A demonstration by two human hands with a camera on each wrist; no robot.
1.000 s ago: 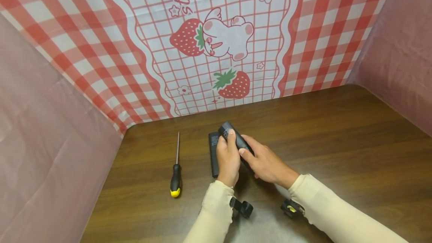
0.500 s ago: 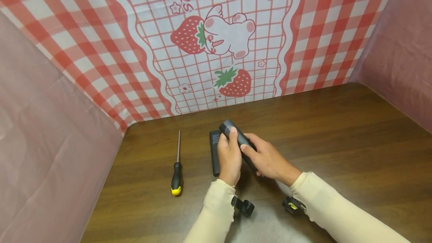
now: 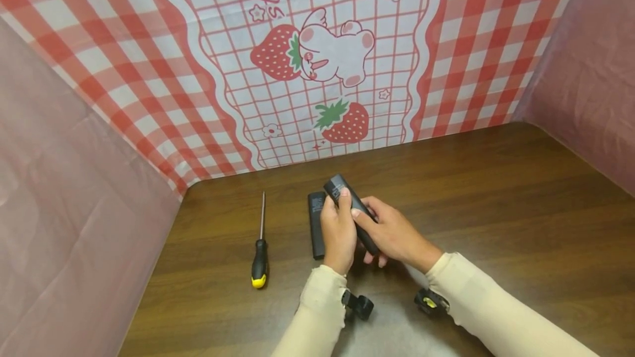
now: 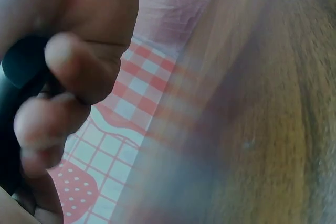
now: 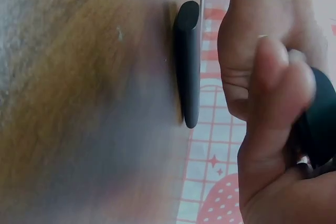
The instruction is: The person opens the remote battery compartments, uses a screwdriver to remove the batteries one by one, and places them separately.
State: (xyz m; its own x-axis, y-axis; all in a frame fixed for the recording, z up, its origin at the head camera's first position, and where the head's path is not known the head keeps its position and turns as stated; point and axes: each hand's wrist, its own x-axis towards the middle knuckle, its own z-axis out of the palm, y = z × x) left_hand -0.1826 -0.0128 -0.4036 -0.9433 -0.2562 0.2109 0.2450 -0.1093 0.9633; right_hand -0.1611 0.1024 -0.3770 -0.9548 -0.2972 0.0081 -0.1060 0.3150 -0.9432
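Both hands are gripping one black bar [image 3: 349,211] above the middle of the bench [image 3: 496,191], its long axis slanting toward the back edge: the left hand [image 3: 337,230] is curling around its left side, the right hand [image 3: 389,233] its lower end. A second bar [image 3: 316,225] is lying just left of them, the screwdriver [image 3: 259,247] farther left, with open room to the right.
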